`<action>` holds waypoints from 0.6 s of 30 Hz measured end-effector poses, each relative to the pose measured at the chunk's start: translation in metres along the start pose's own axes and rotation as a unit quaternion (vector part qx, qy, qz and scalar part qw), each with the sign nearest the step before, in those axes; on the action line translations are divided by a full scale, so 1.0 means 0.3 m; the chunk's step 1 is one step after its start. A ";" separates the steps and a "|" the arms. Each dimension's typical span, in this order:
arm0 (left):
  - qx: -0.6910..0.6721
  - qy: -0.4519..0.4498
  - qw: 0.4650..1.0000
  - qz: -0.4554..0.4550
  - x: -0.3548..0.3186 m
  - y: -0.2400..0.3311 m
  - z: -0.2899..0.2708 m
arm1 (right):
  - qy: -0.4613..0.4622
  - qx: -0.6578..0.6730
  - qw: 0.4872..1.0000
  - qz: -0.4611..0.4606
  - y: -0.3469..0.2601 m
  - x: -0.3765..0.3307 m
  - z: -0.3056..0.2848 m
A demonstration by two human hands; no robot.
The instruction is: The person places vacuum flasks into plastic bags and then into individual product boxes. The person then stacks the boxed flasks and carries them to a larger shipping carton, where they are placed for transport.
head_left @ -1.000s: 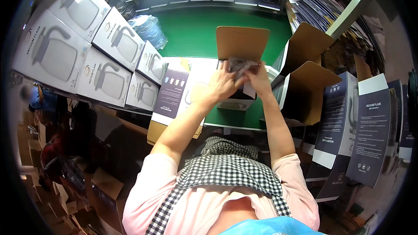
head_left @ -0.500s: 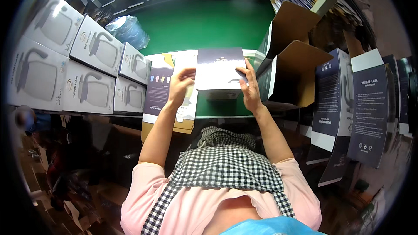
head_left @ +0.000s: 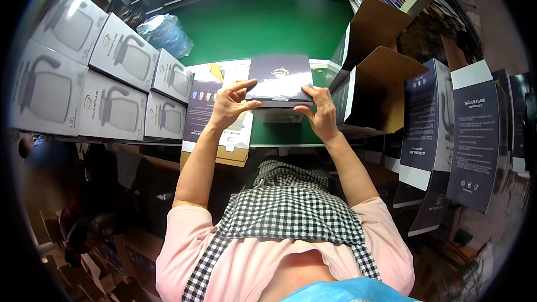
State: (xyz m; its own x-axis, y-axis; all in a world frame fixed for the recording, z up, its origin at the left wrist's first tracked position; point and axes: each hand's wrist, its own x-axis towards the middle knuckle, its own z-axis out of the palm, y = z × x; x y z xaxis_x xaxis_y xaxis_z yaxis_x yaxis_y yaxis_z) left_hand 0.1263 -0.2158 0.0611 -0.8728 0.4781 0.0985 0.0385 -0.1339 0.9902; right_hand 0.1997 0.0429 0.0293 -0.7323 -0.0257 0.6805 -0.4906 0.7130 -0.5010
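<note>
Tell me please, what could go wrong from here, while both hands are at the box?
The dark purple cardboard lid may crease: the fingers of both hands touch it, and its front edge seems not fully tucked.
The flat purple-and-white carton juts past the green-topped bench, so the left forearm might nudge it.
The open brown-lined cardboard box near the right hand could be bumped.

Lettering (head_left: 474, 103) on middle box (head_left: 278, 78), stacked boxes (head_left: 114, 112), cartons (head_left: 472, 140)
</note>
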 end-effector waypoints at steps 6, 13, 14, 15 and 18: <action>0.354 0.029 0.928 0.115 -0.006 -0.046 -0.030 | 0.061 -0.107 0.991 0.052 -0.038 0.006 0.042; 0.351 0.067 0.920 0.160 -0.062 -0.151 -0.010 | 0.051 -0.057 0.997 0.021 -0.016 -0.042 0.079; 0.344 0.071 0.924 0.153 -0.063 -0.149 -0.009 | 0.047 -0.080 0.996 0.005 -0.023 -0.032 0.068; 0.337 0.074 0.927 0.145 -0.064 -0.147 -0.008 | 0.050 -0.085 0.995 0.005 -0.025 -0.034 0.072; 0.342 0.078 0.929 0.120 -0.077 -0.132 -0.003 | 0.056 -0.088 0.995 0.005 -0.030 -0.036 0.084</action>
State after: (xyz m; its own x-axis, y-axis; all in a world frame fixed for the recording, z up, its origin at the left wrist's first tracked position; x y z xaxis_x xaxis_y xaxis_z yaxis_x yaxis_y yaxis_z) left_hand 0.1446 -0.2222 0.0195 -0.8573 0.3668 0.3611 0.4940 0.3889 0.7777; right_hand 0.2001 0.0193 0.0131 -0.6742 0.0526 0.7367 -0.3873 0.8241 -0.4133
